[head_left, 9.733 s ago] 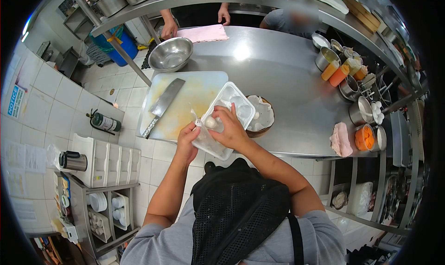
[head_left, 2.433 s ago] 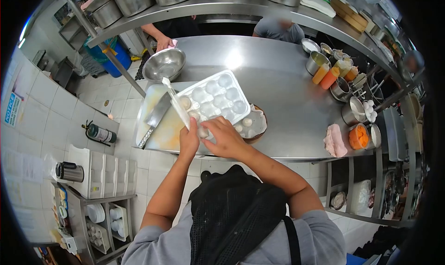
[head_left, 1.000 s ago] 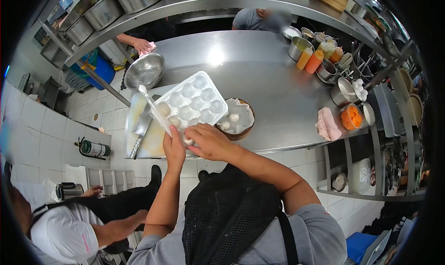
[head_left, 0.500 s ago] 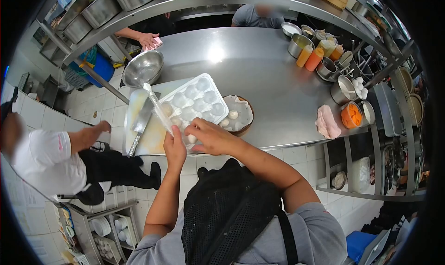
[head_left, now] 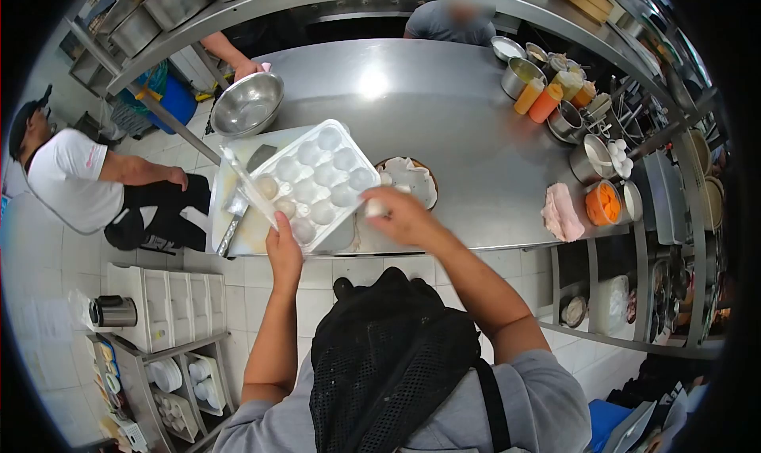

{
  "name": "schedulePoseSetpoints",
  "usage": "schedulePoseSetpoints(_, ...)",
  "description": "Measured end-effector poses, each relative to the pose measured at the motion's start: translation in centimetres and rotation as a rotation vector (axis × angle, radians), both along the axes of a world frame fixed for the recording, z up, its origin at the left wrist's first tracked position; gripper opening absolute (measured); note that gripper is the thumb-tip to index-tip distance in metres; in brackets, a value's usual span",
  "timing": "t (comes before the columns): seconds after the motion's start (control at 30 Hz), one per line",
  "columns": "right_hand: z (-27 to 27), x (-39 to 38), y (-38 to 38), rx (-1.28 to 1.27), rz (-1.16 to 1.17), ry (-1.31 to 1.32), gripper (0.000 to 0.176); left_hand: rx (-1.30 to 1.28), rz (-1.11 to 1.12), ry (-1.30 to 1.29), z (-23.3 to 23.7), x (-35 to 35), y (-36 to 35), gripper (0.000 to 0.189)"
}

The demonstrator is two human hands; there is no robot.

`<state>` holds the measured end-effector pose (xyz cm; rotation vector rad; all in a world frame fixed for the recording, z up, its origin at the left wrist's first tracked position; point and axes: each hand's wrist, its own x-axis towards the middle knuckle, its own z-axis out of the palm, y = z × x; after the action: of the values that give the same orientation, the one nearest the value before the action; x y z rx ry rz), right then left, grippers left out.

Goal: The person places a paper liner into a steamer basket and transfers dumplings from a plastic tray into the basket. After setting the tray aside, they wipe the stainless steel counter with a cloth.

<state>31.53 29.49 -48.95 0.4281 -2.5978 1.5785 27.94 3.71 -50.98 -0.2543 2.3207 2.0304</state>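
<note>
Head view: A white tray (head_left: pixel 321 172) is gripped at its near left edge by the left hand (head_left: pixel 283 249), tilted above a board (head_left: pixel 258 237) at a steel table (head_left: pixel 452 128). A pale ball (head_left: pixel 376 208) is held in the curled fingers of the right hand (head_left: pixel 408 217), slightly blurred, just beside the tray's right side and near a paper-lined basket (head_left: pixel 434 193), whose contents are partly hidden. Three more balls (head_left: pixel 284 207) are seated in the tray's left column, where a clear film (head_left: pixel 247 179) is folded back. A knife (head_left: pixel 227 237) is left on the board, partly covered by the tray. For clean handling, it is judged, the tray should be kept steady, the film held clear of the balls, and the single ball pinched lightly, as a soft surface that dents easily is suspected.
</note>
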Motion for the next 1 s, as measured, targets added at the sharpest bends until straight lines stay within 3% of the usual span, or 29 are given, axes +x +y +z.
schedulePoseSetpoints(0.07, -1.2, -0.7, 3.3, 0.016, -0.175, 0.001, 0.035, 0.012, 0.033, 0.003, 0.0, 0.0, -1.0, 0.068)
schedulePoseSetpoints(0.13, -0.7, -1.5, 6.0, 0.233, -0.226, -0.062, 0.031, 0.055, 0.067, 0.014, -0.4, -0.1, -1.6, 0.071)
schedulePoseSetpoints(0.27, -0.5, -1.7, 6.7, 0.335, -0.233, -0.131, 0.027, 0.053, 0.078, -0.023, -0.8, -0.2, -2.4, 0.071)
schedulePoseSetpoints(0.47, -3.3, -1.8, 6.2, 0.486, -0.232, -0.029, 0.025, 0.105, 0.078, -0.012, -1.3, 0.1, -2.7, 0.07)
schedulePoseSetpoints(0.63, -2.7, -1.6, 6.7, 0.589, -0.085, -0.083, 0.026, 0.098, 0.088, -0.028, -1.1, 0.3, -2.9, 0.069)
schedulePoseSetpoints(0.83, -2.1, -1.8, 7.1, 0.358, -0.057, -0.284, 0.023, 0.099, 0.061, -0.053, -0.8, 0.8, -3.4, 0.068)
schedulePoseSetpoints(1.0, -2.4, -2.0, 7.7, 0.394, -0.052, -0.319, 0.023, 0.088, 0.054, -0.035, -0.6, 0.9, -3.3, 0.067)
